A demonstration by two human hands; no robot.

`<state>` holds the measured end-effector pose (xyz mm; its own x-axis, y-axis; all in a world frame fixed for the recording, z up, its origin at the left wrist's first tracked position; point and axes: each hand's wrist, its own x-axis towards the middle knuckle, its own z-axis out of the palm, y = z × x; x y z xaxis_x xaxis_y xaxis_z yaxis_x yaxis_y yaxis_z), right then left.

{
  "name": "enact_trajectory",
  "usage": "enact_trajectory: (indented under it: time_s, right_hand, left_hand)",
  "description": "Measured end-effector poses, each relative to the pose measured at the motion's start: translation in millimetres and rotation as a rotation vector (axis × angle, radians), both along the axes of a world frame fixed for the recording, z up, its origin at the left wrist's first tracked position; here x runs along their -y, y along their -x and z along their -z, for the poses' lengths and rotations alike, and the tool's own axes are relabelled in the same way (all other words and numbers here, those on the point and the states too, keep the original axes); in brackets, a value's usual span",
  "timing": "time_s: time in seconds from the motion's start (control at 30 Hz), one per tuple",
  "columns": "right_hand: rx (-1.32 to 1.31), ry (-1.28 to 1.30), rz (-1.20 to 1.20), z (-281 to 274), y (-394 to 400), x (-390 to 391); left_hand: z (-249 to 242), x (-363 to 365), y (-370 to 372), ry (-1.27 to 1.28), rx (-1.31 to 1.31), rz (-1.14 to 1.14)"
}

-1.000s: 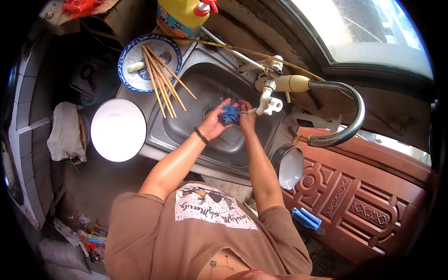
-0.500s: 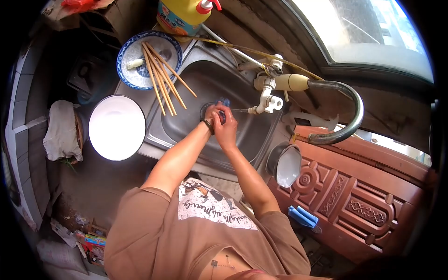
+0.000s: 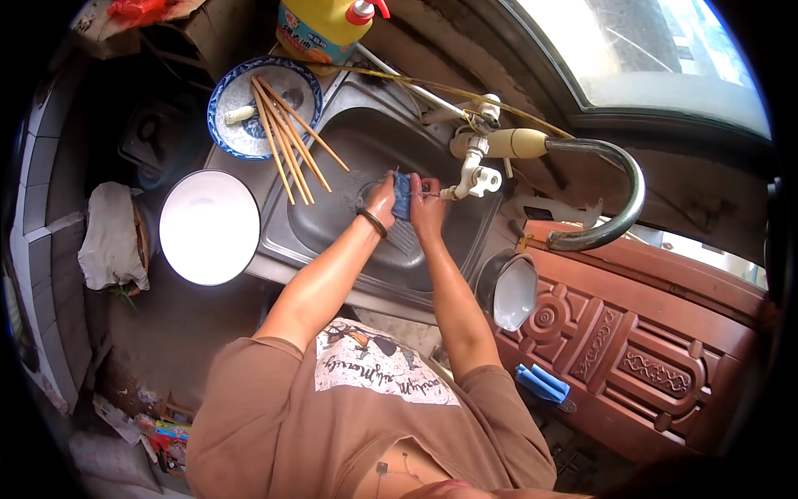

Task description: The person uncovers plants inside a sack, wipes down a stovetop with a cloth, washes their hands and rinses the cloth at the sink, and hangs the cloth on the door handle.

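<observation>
A small blue cloth [image 3: 402, 196] is stretched between my two hands over the metal sink [image 3: 332, 150]. My left hand [image 3: 381, 203] grips its left edge; a dark band circles that wrist. On the other side, my right hand [image 3: 427, 208] holds the cloth's right edge, close to the white faucet [image 3: 472, 179]. A thin stream of water reaches the cloth and my right hand from the faucet's mouth. Both hands look wet.
Left of the sink, a blue-rimmed plate [image 3: 218, 112] bears several chopsticks [image 3: 287, 141] that jut over the basin. Nearby are a white round basin [image 3: 209, 226] and a yellow bottle [image 3: 320, 32]. A bowl [image 3: 514, 293] stands right of the sink, below a curved metal pipe [image 3: 636, 187].
My hands were clasped together around the bunched cloth. They have moved apart, and the cloth is now spread between them, nearer the faucet.
</observation>
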<state>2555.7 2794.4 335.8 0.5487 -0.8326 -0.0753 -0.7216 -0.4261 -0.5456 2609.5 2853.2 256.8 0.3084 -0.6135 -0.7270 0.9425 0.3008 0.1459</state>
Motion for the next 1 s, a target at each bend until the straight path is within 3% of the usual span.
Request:
enact_trajectory:
  time_s: [0.1, 0.13, 0.23, 0.37, 0.43, 0.47, 0.57, 0.6, 0.73, 0.8, 0.87, 0.97, 1.0]
  right_hand:
    - [0.028, -0.218, -0.432, -16, 20, 9]
    - [0.006, -0.303, -0.426, -9, 28, 12]
    - [0.263, -0.099, -0.343, -10, 22, 3]
    - [0.19, 0.105, -0.365, -26, -2, -36]
    - [0.157, 0.21, -0.321, -12, -8, -32]
    - [0.057, 0.185, -0.178, 1, -8, -16]
    - [0.039, 0.108, -0.074, 14, -4, 10]
    - [-0.008, 0.274, -0.149, 21, -1, 6]
    - [0.1, 0.223, -0.244, -3, -1, -42]
    - [0.073, 0.274, -0.236, 4, -7, -40]
    - [0.026, 0.161, -0.099, 9, -21, -4]
    - [-0.016, 0.158, -0.038, 9, -29, 2]
    - [-0.029, 0.189, -0.043, 8, -32, -2]
  left_hand:
    - [3, -5, -24, 0.157, 0.078, -0.105]
    - [7, -9, -31, 0.156, 0.114, -0.065]
    - [-2, -7, -25, -0.077, 0.179, -0.107]
    - [36, 1, -4, 0.259, 0.126, -0.085]
    - [20, 6, 2, 0.105, 0.112, -0.01]
    - [1, 7, 3, -0.011, 0.175, 0.041]
    - [-24, 6, -3, -0.268, 0.275, 0.211]
    - [-22, 8, -5, -0.274, 0.291, 0.211]
    - [8, 7, -22, -0.367, 0.279, 0.333]
    - [25, 18, -6, -0.315, 0.212, 0.207]
    - [39, 28, 8, -0.264, 0.152, 0.087]
    - [42, 28, 4, -0.281, 0.132, 0.176]
    - [35, 21, -1, -0.034, 0.003, 0.109]
